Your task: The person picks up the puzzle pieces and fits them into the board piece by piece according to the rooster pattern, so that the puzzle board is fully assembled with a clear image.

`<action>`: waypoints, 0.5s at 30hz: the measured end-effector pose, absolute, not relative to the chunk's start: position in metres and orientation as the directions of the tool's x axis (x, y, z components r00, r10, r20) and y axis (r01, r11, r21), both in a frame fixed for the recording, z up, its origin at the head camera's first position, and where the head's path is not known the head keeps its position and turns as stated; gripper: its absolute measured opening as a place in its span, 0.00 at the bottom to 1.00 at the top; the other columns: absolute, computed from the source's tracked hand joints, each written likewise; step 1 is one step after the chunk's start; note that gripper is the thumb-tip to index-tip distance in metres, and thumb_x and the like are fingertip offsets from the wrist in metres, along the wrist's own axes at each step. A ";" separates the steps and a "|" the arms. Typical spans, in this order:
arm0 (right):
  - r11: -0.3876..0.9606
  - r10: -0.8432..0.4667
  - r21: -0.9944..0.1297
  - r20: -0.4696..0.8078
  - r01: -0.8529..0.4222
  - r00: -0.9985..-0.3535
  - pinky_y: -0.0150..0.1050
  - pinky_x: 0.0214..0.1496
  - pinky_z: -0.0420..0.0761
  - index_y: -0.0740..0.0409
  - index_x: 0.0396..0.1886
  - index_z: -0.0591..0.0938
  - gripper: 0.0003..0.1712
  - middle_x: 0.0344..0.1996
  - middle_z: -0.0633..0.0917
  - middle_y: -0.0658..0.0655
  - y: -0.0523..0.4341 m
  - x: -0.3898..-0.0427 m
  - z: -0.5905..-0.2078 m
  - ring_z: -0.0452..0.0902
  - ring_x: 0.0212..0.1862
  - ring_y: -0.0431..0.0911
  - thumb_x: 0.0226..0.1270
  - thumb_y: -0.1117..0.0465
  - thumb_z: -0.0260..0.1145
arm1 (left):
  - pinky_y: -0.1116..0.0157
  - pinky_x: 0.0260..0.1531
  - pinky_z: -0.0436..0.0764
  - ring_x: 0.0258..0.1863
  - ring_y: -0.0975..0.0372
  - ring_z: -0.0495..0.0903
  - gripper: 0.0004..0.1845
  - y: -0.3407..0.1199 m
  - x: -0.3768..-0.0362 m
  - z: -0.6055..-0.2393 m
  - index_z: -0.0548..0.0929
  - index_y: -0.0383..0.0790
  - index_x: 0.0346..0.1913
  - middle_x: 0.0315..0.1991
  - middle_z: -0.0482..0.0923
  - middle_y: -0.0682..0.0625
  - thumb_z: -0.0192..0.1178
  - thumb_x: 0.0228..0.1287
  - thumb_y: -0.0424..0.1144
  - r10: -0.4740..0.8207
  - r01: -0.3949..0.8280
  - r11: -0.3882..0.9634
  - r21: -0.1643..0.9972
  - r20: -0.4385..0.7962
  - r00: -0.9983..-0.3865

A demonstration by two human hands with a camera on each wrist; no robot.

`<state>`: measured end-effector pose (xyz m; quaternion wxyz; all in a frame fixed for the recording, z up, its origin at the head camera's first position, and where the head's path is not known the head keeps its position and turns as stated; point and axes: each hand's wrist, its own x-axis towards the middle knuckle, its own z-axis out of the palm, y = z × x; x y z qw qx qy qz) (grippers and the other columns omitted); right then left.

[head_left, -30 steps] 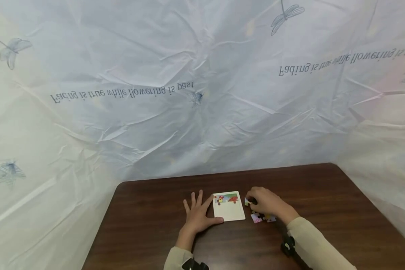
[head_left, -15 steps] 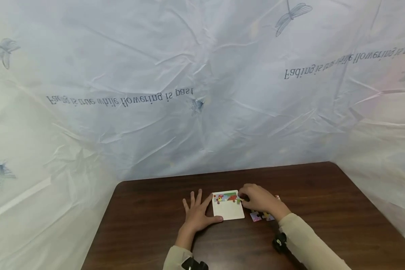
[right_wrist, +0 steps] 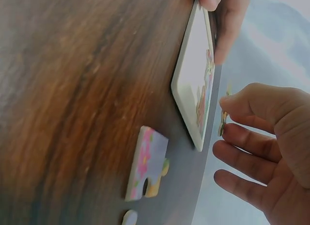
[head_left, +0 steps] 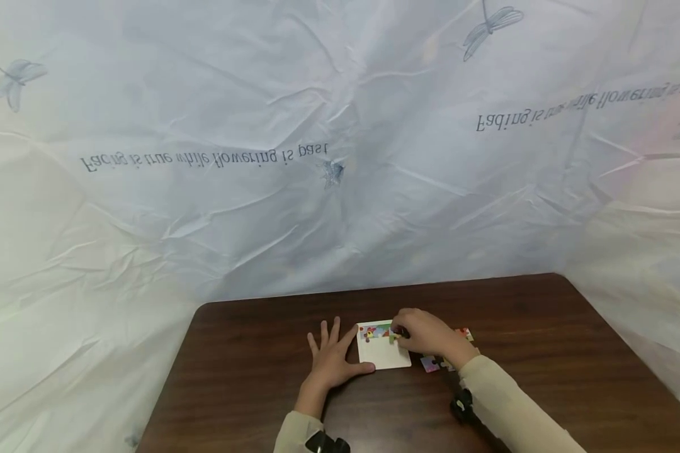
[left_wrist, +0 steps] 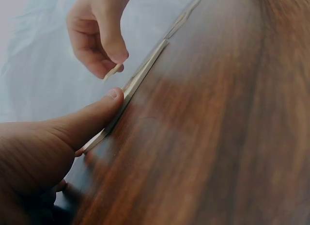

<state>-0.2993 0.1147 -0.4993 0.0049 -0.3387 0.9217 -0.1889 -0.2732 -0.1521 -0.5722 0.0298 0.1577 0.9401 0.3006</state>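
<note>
Puzzle piece (right_wrist: 224,120) pinched in right grip (head_left: 427,332), over tray (head_left: 382,356), left grip (head_left: 331,366) splayed, touching tray

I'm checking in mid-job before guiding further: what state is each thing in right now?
Board: flat on the table, mostly bare.
Set pieces: in a row along the board's far side.
Held piece: raised, not yet laid down.
Loose pieces: lying right of the board, partly hidden.
Left hand: spread, thumb against the board.
Right hand: pinching the held piece between thumb and fingers.
Backdrop sheet: wrinkled.
</note>
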 end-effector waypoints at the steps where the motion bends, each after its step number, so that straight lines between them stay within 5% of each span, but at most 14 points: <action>1: 0.696 -0.631 -0.350 0.117 -0.626 -0.767 0.41 0.36 0.78 0.57 0.47 0.89 0.10 0.42 0.84 0.52 0.114 -0.298 -0.499 0.74 0.35 0.39 0.67 0.68 0.73 | 0.26 0.71 0.28 0.83 0.33 0.33 0.56 -0.151 -0.270 -0.573 0.66 0.50 0.83 0.85 0.43 0.35 0.72 0.56 0.72 0.311 0.277 0.772 0.573 0.040 -0.950; 15: 0.621 -0.723 -0.346 0.092 -0.703 -0.684 0.42 0.38 0.80 0.59 0.51 0.90 0.14 0.41 0.85 0.52 0.114 -0.267 -0.507 0.75 0.36 0.40 0.67 0.68 0.73 | 0.25 0.71 0.28 0.82 0.33 0.33 0.56 -0.121 -0.215 -0.578 0.66 0.49 0.83 0.85 0.43 0.35 0.73 0.56 0.71 0.224 0.208 0.790 0.576 0.045 -0.974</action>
